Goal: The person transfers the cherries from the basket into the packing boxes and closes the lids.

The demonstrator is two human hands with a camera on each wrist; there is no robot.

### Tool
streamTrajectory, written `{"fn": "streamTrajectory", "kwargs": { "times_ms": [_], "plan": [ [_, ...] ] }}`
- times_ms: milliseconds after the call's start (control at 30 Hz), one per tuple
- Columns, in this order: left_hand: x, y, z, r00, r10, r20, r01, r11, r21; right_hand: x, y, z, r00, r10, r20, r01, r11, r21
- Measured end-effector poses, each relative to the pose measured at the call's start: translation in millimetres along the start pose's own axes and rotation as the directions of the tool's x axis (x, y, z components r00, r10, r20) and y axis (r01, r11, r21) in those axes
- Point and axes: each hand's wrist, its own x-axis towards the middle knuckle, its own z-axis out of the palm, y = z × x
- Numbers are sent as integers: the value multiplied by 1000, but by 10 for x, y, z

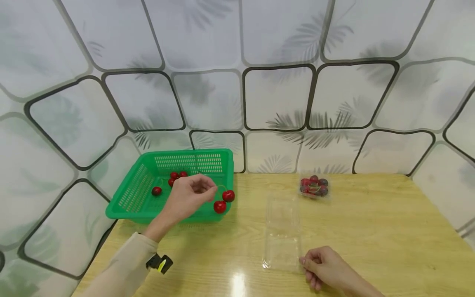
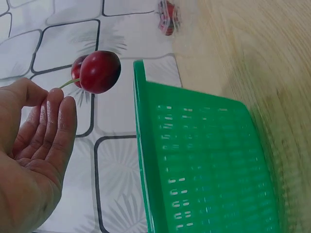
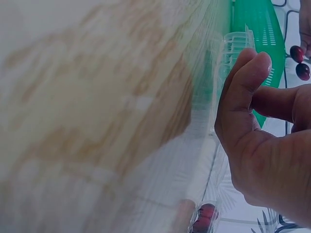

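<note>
Your left hand (image 1: 189, 196) pinches two round red cherries (image 1: 220, 206) by the stem near the green plastic basket (image 1: 128, 189).
One clear plastic box (image 1: 314, 197) looks filled; the open clear plastic box (image 1: 283, 252), touching your right hand (image 1: 328, 268) (whether pinched, unclear), seems unfilled; loose cherries (image 1: 156, 191) remain basketed.

The right hand (image 3: 269, 155) had bent fingers at the side of a clear plastic box (image 3: 235, 44). Behind it was a green basket (image 3: 248, 14) with little holes. Two dark red cherries (image 3: 297, 54) were next to a bit of the left hand (image 3: 306, 29). More red cherries (image 3: 206, 212) sat low down, by the blurry table (image 3: 73, 97).
</note>
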Motion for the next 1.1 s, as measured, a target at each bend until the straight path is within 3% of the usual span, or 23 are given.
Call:
{"fn": "streamTrajectory", "kwargs": {
  "times_ms": [400,900,1100],
  "plan": [
    [-62,117,172,999,-9,37,10,999,-32,-2,9,3,1000,12,-18,-12,1000,-13],
    [-100,112,311,994,-53,100,60,996,-68,0,15,8,1000,9,-18,-9,1000,-21],
    [-111,109,378,990,-38,138,51,994,-93,2,10,6,1000,6,-16,-6,1000,-24]
  ]
}}
